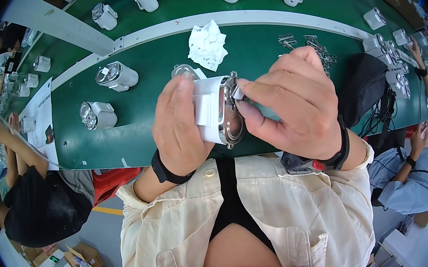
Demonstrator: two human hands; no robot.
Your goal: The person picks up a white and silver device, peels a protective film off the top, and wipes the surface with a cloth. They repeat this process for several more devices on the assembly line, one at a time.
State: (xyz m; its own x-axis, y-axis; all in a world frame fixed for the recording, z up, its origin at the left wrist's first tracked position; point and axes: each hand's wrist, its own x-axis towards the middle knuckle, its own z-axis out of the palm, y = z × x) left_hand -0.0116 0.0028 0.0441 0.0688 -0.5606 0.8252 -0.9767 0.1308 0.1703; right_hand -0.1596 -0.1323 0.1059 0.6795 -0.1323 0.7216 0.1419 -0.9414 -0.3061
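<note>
My left hand (174, 132) is wrapped round a white canister-like device (209, 113), held tilted on its side above the near part of the green table. The device's shiny chrome-rimmed end faces right, and a transparent round part (184, 70) shows beyond my left fingers. At the chrome rim, my right hand (297, 95) pinches a small whitish piece (238, 93) between thumb and forefinger. That piece touches or nearly touches the rim; its exact kind is too small to tell. The other right fingers are curled in.
Similar white devices stand at left (98, 115), far back and right. A crumpled white paper (207, 46) lies beyond my hands, small metal parts (320, 50) to its right. A black bag (362, 87) and cables lie right. A white rail (243, 18) crosses the green table (152, 51). People work both sides.
</note>
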